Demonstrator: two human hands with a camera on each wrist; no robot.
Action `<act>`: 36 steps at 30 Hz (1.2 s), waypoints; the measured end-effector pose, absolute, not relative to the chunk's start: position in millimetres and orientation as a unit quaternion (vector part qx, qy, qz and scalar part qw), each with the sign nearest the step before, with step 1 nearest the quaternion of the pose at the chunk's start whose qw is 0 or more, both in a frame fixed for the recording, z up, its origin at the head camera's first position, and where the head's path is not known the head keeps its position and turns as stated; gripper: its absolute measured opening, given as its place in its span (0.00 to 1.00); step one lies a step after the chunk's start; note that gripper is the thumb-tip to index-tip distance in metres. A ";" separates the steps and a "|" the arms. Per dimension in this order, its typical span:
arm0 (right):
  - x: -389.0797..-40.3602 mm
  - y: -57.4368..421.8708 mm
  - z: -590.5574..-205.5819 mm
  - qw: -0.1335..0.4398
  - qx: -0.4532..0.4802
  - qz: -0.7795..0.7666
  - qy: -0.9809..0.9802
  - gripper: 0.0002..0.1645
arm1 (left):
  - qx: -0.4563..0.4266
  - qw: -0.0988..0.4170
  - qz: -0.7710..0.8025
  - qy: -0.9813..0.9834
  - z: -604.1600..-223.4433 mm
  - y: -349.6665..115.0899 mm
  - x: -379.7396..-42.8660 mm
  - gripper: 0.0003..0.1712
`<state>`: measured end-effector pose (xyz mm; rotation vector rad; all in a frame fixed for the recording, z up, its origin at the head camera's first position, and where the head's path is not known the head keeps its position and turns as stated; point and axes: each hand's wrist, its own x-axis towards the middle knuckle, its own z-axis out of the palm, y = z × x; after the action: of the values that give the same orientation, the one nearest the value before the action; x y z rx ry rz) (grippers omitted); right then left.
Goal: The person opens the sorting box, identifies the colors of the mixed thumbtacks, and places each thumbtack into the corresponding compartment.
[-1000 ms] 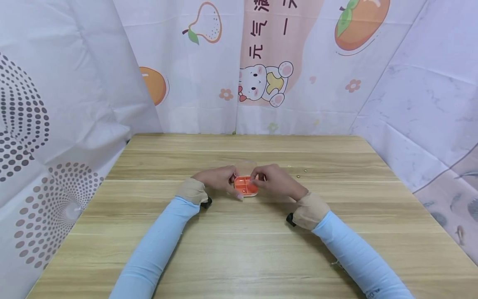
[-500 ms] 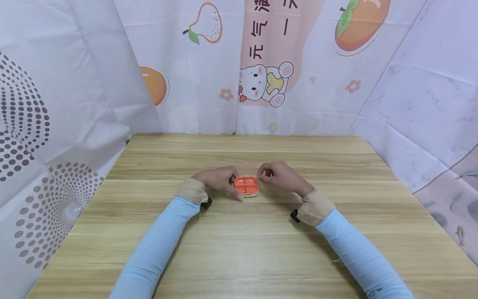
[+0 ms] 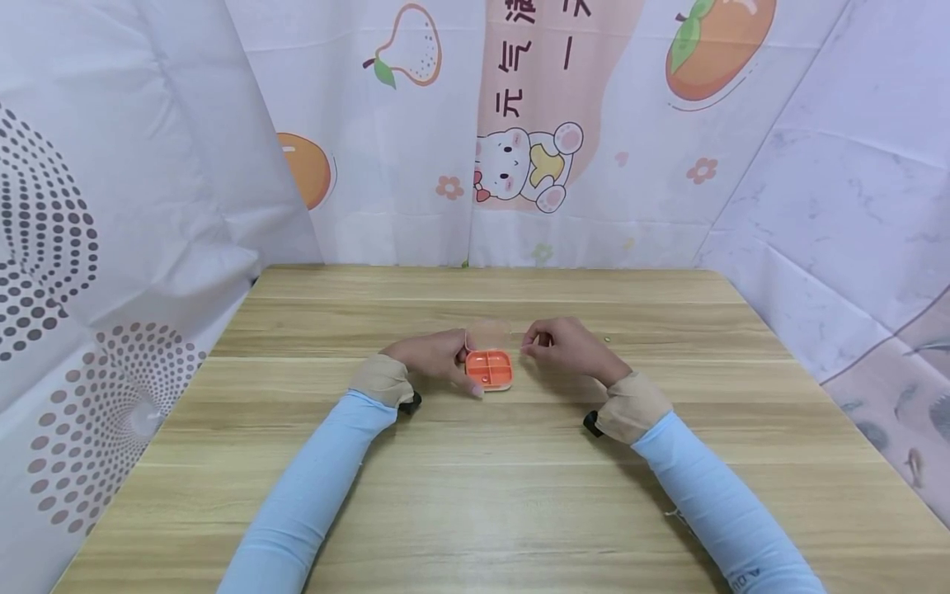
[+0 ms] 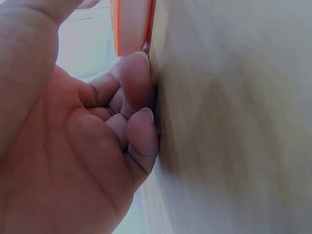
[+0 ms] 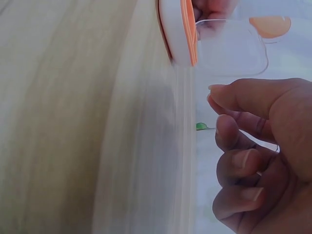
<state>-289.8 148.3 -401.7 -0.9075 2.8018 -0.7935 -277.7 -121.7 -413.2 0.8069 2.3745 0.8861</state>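
A small pill box (image 3: 489,369) with an orange tray, divided into compartments, lies on the table with its clear lid (image 3: 488,335) folded back. One tiny shiny piece (image 3: 486,379) sits in its front left compartment. My left hand (image 3: 438,360) holds the box's left side, thumb toward the front corner and fingers near the lid's hinge; two fingertips (image 4: 142,126) rest by the tabletop. Just right of the box, apart from it, hovers my right hand (image 3: 567,345). Its fingers (image 5: 239,200) are loosely bent, thumb and index tips close together, and I see nothing between them.
A tiny ring-like piece (image 3: 607,339) lies on the wooden table (image 3: 475,495) right of my right hand, which blocks the spot around the other small pieces. A printed curtain (image 3: 416,165) hangs behind the table's far edge.
My right hand has drawn back from over the box toward the right, uncovering the right compartments and covering two small pieces on the table. The left hand and box stay put.
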 end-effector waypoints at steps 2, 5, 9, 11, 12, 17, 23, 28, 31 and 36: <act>-290.4 149.6 -401.9 0.049 -0.296 -0.261 0.917 0.03 | 0.295 0.240 0.325 0.866 -413.1 -121.7 -277.3 0.36; -291.4 151.8 -401.5 0.051 -0.294 -0.266 0.917 0.04 | 0.295 0.241 0.325 0.866 -412.9 -121.6 -277.0 0.35; -293.5 154.8 -401.9 0.050 -0.291 -0.271 0.916 0.05 | 0.292 0.239 0.326 0.867 -412.0 -121.8 -276.2 0.36; -294.8 156.8 -402.6 0.049 -0.291 -0.270 0.917 0.06 | 0.291 0.239 0.326 0.867 -411.6 -121.9 -275.7 0.36; -295.1 157.6 -402.8 0.050 -0.288 -0.270 0.917 0.06 | 0.292 0.238 0.325 0.867 -411.4 -121.9 -275.5 0.36; -296.8 161.5 -402.3 0.050 -0.277 -0.268 0.922 0.07 | 0.296 0.237 0.326 0.866 -412.4 -122.1 -275.6 0.36; -298.7 164.9 -401.0 0.042 -0.260 -0.258 0.930 0.07 | 0.295 0.236 0.326 0.867 -413.2 -122.8 -276.7 0.37; -298.7 167.5 -400.0 0.044 -0.256 -0.252 0.932 0.07 | 0.283 0.243 0.322 0.870 -412.0 -122.1 -276.5 0.38; -299.7 169.6 -400.5 0.043 -0.252 -0.250 0.934 0.07 | 0.279 0.247 0.323 0.870 -411.6 -121.7 -276.3 0.38; -302.4 174.3 -402.0 0.041 -0.243 -0.248 0.937 0.06 | 0.282 0.248 0.330 0.866 -411.0 -121.8 -275.6 0.38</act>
<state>-302.4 174.3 -402.0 -0.7444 2.8680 -0.7589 -275.6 -121.8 -411.0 0.7679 2.3599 0.8994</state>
